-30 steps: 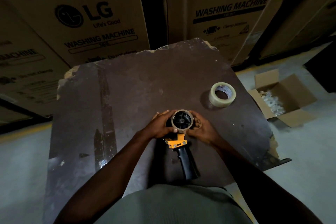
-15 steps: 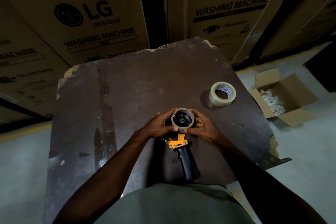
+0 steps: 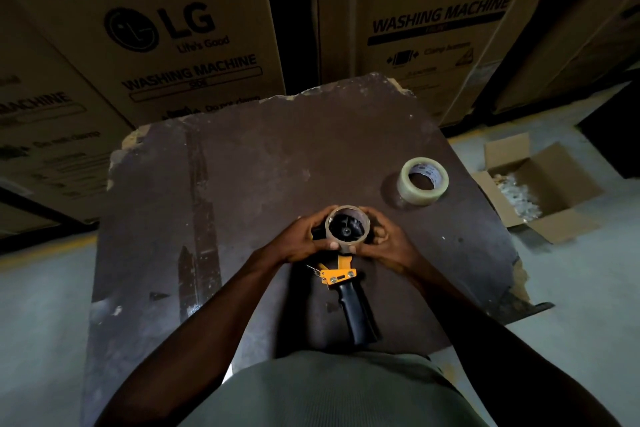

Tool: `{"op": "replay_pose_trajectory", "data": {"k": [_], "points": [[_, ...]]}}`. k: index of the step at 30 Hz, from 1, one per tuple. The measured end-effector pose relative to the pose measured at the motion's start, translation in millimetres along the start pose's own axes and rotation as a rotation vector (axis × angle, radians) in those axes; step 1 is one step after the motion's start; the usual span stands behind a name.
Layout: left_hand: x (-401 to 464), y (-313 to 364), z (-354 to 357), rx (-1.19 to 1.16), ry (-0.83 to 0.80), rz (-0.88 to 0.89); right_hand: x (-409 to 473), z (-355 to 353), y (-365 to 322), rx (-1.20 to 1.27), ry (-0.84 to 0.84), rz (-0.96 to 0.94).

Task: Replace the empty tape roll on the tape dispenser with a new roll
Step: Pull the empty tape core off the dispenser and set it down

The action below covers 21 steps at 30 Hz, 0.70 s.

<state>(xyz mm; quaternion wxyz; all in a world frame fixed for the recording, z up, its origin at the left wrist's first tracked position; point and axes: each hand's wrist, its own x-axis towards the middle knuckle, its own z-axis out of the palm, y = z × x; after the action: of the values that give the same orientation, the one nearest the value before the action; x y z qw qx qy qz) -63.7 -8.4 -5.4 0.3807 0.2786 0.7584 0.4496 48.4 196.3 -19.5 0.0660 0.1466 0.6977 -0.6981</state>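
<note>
The tape dispenser [image 3: 341,276] lies on the dark board, its yellow frame and black handle pointing toward me. An empty brown cardboard roll [image 3: 349,242] sits around the dispenser's black hub. My left hand [image 3: 300,238] grips the roll from the left, thumb on its near rim. On the opposite side my right hand [image 3: 387,238] holds the same roll. A new roll of clear tape [image 3: 423,181] lies flat on the board to the upper right, apart from both hands.
The worn dark board [image 3: 242,204] serves as the work surface, with chipped edges. Large cardboard washing machine boxes [image 3: 180,28] stand close behind it. An open small carton [image 3: 540,184] with white contents sits on the floor at the right.
Both hands have shifted slightly upward around the empty roll. The dispenser and the new tape roll have stayed in place.
</note>
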Motion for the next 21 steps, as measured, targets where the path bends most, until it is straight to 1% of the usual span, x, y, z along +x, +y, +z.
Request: {"op": "replay_pose_trajectory", "data": {"k": [4,7,9,12,16,21], "points": [[-0.4,4.5,-0.3,-0.060,0.014,-0.005,0.3,-0.1,-6.5,0.017,0.016,-0.011],[0.0,7.6,-0.6,-0.046,0.022,-0.001,0.6,1.2,-10.8,0.028,0.018,-0.022],[-0.5,7.5,-1.8,-0.016,0.036,-0.008,-1.4,2.4,-13.4,0.018,0.025,-0.023],[-3.9,11.3,-3.9,0.099,0.065,-0.008,-6.6,2.9,-16.3,-0.023,0.032,-0.039],[-7.6,23.3,-2.8,0.119,0.104,0.007,-13.1,3.9,-24.0,-0.089,0.084,-0.087],[-10.2,29.8,3.3,0.065,0.132,0.032,-20.2,1.9,-30.2,-0.146,0.159,-0.109]]}}
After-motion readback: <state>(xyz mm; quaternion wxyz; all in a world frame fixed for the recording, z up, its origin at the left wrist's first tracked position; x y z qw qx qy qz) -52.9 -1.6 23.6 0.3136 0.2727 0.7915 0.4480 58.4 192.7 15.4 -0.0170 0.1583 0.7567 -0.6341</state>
